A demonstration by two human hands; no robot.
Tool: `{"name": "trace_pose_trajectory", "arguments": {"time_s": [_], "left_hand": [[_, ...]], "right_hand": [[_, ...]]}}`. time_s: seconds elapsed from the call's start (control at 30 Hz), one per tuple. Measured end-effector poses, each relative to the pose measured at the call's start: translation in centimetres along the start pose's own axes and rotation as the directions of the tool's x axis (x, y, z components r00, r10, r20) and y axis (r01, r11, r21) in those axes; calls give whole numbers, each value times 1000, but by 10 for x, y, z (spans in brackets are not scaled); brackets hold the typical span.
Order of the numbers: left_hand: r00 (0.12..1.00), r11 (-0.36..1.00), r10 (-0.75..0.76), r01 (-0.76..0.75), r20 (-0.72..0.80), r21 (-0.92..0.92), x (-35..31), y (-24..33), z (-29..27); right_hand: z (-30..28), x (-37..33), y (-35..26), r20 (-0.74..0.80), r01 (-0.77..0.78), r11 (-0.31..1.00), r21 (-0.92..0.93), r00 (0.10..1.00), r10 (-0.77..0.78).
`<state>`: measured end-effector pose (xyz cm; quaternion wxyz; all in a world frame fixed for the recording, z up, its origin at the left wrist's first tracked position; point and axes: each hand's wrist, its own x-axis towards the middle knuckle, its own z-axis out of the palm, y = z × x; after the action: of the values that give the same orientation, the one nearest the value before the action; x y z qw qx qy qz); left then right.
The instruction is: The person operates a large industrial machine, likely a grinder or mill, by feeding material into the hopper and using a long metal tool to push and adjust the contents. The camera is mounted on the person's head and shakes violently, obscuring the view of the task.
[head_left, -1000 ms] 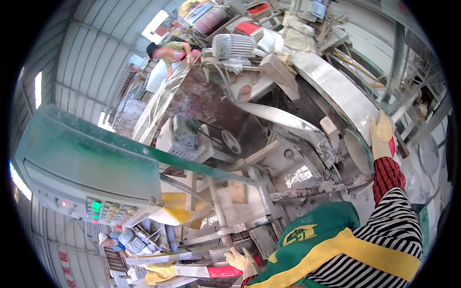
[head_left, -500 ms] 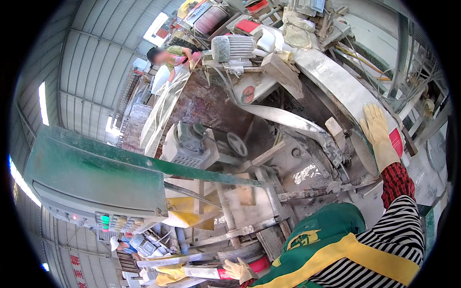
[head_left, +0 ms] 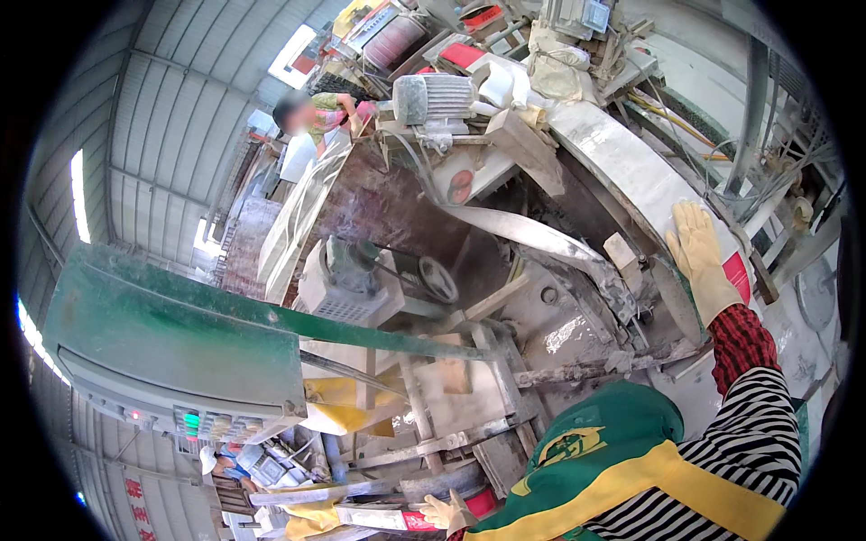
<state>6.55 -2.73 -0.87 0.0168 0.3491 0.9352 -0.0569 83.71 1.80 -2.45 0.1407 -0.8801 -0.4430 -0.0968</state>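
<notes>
My right hand (head_left: pixel 701 255), in a cream rubber glove, lies flat with straight fingers on the red-marked end of a long, pale, powder-dusted surface (head_left: pixel 622 153). My left hand (head_left: pixel 448 515), gloved alike, is low in the picture with its fingers apart. Its fingertips are at the red end of a white strip (head_left: pixel 374 518); whether they press on it I cannot tell. Beside that hand a red round part (head_left: pixel 481 501) shows. A green apron (head_left: pixel 604 424) with yellow trim covers my front, partly hiding the left arm.
A green control cabinet (head_left: pixel 180 334) with lit buttons stands at left, its green beam (head_left: pixel 388 334) reaching inward. Mid-view are a motor with a pulley wheel (head_left: pixel 438 279), wooden bars and wet, dusty ground. Another motor (head_left: pixel 433 99) sits higher. Co-workers (head_left: pixel 311 117) stand beyond.
The whole view has shifted slightly left. The co-worker at the upper left has lowered and drawn in an arm. My hands keep nearly the same places, the right one still flat.
</notes>
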Motion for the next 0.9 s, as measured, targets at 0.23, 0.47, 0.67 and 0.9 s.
{"name": "trace_pose_trajectory", "arguments": {"time_s": [0.23, 0.47, 0.67, 0.9], "left_hand": [[983, 999, 45, -41, -175, 26, 14, -23, 41], [991, 999, 43, -44, -128, -6, 4, -10, 34], [988, 999, 50, -49, -148, 6, -12, -7, 29], [966, 976, 178, -198, -189, -91, -31, 6, 3]], "right_hand": [[-5, 6, -9, 54, -37, 999, 26, 998, 36], [6, 5, -3, -12, -29, 1000, 7, 999, 29], [1, 8, -9, -6, -30, 999, 18, 1000, 30], [-1, 10, -8, -70, -12, 998, 63, 997, 17]]}}
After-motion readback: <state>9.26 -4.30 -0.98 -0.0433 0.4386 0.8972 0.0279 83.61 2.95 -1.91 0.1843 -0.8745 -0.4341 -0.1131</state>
